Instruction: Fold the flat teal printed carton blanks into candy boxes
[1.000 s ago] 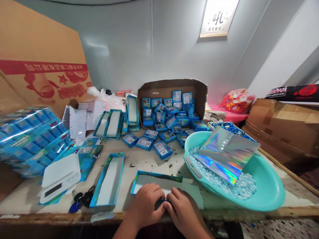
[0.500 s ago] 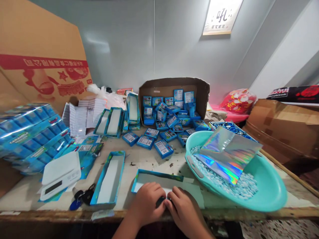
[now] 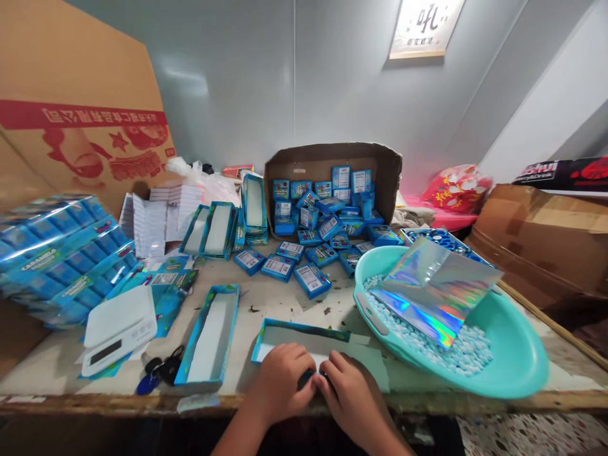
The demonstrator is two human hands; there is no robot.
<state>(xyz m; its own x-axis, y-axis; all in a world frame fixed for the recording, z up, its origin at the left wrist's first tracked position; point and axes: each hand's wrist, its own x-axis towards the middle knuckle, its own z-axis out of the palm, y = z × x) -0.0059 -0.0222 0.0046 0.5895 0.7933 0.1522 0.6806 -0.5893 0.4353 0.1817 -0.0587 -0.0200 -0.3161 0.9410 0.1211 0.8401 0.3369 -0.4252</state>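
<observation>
My left hand [image 3: 284, 382] and my right hand [image 3: 350, 392] meet at the table's near edge, fingers curled together round a small dark object [image 3: 306, 379] that I cannot make out. Both hands rest on an open blue tray box [image 3: 304, 335] with a white inside. A second open blue tray box [image 3: 209, 335] lies just to the left. To the right stands a teal basin [image 3: 508, 367] of small white pellets with a holographic foil pouch [image 3: 434, 291] lying on them.
A white scale [image 3: 118, 329] and dark keys [image 3: 159, 370] lie at front left. Wrapped blue packs [image 3: 57, 259] are stacked at far left. Small blue boxes [image 3: 308, 278] spill from a cardboard box [image 3: 332, 161] at the back. Brown cartons [image 3: 541, 240] stand at the right.
My hands stay together on the dark object; the view has tilted slightly, so everything sits a little higher. Nothing on the table has moved.
</observation>
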